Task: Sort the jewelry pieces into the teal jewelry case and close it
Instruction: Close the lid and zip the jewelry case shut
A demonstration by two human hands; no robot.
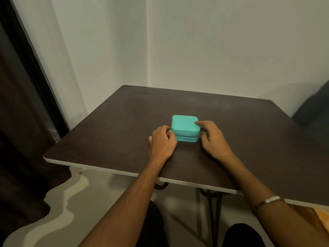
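Curtain (19, 122) fabric, dark brown and heavy, hangs in soft folds down the left edge, its hem pooling on a pale floor (74, 207) marked with wavy lighter bands. Beside it rise plain, matte, off-white walls (213, 47) that meet in a corner behind the table (110, 132). The table has a square top of dark brown, faintly mottled material with a thin light edge, carried on thin black metal legs (213, 211) that curve under the near side.

On the middle of the top the left hand (162, 143) rests with its fingers curled inward, the tips pinched together against the left near corner of the case (185, 127), right at the zip line; whether they grip a zip pull cannot be told. The case is a small teal box, squarish with rounded corners, its surface finely grained, its lid down, with a darker seam running round the front side between lid and base. The right hand (212, 138) lies loosely open at the case's right side, its forefinger stretched onto the right edge of the lid, the other fingers bent beside the box, holding nothing. A narrow silvery bracelet (270, 200) circles the right forearm.
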